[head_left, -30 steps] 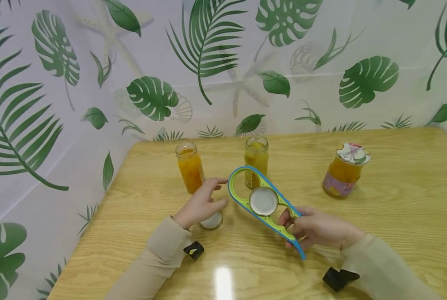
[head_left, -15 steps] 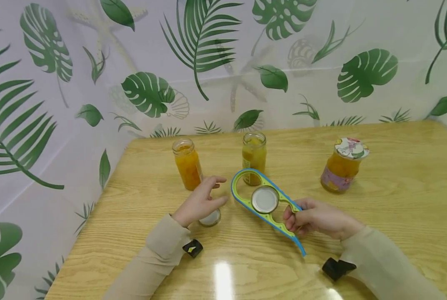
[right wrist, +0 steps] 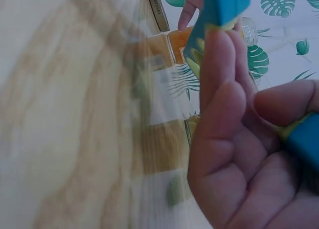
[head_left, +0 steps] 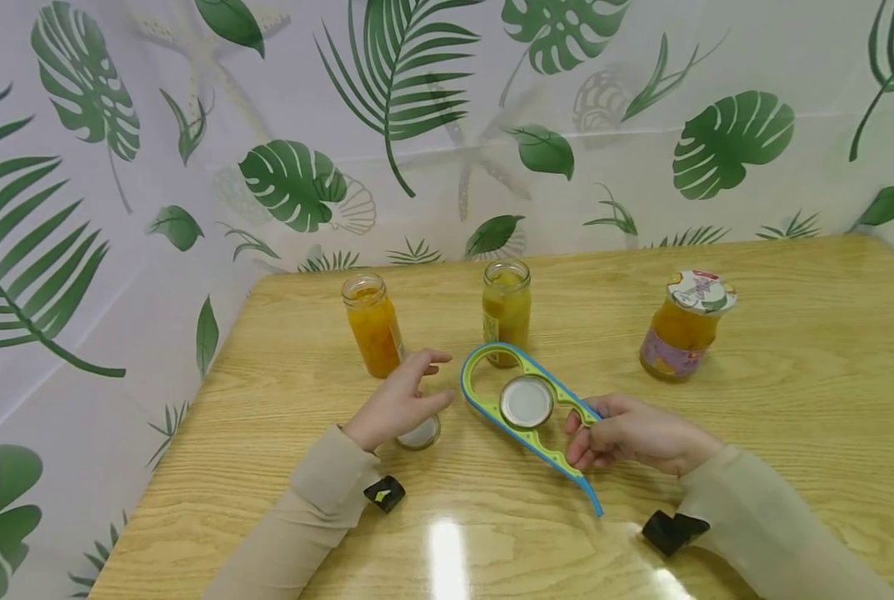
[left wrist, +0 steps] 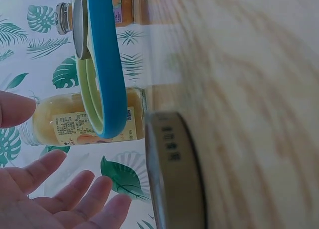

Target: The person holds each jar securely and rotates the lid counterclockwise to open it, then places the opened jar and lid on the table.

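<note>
In the head view my right hand grips the handles of a green and blue jar opener. A metal jar lid, pale inside facing up, sits in the opener's smaller ring. The left wrist view has the opener held above the table. My left hand hovers just left of the opener, its fingers spread and holding nothing. Below it a second lid lies on the table, partly hidden by the hand. A lidless glass jar of orange fruit stands behind that hand.
Behind the opener stands a lidless jar of yellow fruit, partly covered by it. Off to the right is a jar with a patterned lid and purple label. A leaf-printed wall covering borders the wooden table at back and left.
The head view has tilted and shifted a little, so everything sits slightly higher. My right hand has brought the opener slightly down towards me. The left hand stays in nearly the same pose.
</note>
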`<state>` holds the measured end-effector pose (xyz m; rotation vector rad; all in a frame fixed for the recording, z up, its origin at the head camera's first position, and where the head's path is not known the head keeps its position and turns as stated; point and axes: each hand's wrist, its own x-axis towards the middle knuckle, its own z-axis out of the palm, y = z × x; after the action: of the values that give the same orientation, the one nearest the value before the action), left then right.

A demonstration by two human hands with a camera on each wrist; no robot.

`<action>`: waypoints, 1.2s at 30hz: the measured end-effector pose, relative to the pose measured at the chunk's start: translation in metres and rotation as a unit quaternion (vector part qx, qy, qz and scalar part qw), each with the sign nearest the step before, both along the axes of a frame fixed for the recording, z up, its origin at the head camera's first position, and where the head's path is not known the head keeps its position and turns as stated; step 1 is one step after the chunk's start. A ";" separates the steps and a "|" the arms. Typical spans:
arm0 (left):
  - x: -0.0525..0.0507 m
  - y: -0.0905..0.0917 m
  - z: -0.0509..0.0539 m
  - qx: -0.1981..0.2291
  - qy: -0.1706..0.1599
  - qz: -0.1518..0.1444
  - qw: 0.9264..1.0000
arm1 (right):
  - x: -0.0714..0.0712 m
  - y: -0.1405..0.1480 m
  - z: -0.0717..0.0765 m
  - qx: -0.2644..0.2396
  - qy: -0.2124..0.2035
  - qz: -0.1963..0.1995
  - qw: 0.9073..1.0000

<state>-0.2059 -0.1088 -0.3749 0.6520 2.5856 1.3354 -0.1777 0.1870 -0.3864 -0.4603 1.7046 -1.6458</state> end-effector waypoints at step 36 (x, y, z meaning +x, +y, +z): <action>0.003 -0.003 0.010 0.005 -0.014 0.000 1.000 | 0.003 -0.003 0.003 0.004 -0.055 -0.005 0.998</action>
<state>-0.2029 -0.1121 -0.3645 0.6322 2.5585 1.3487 -0.1744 0.1841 -0.3835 -0.3513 1.6333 -1.6400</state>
